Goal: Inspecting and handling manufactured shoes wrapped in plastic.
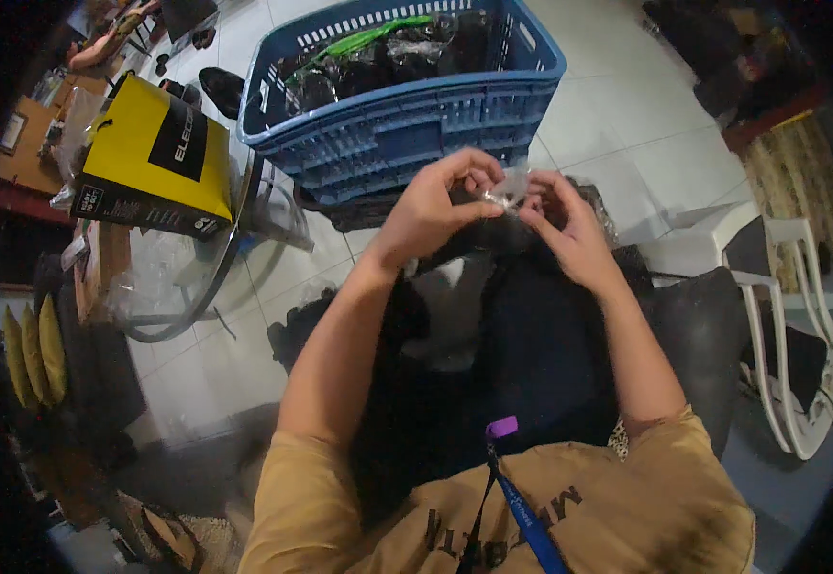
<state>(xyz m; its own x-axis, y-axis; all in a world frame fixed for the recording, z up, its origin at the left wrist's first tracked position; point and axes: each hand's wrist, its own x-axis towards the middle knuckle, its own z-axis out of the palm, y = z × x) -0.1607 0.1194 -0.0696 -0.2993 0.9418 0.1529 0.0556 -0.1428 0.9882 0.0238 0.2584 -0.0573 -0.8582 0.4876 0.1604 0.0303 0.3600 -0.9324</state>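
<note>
In front of my lap, both hands pinch a small piece of clear, crinkled plastic, apparently a bag (509, 187). My left hand (440, 210) holds its left side between thumb and fingers. My right hand (571, 228) grips the opposite side, thumb and forefinger closed on it. Whether anything is inside the plastic, I cannot make out. Just beyond my hands stands a blue plastic crate (397, 143). It holds several dark items in clear wrapping (414, 59), with a bright green strip (364, 40) lying over them.
A dark crate (344, 216) sits under the blue one. On the left, a yellow and black box (163, 158) stands by a curved metal frame (220, 277). A white plastic chair (770, 287) is at the right. White floor tiles (617, 120) show around the crates.
</note>
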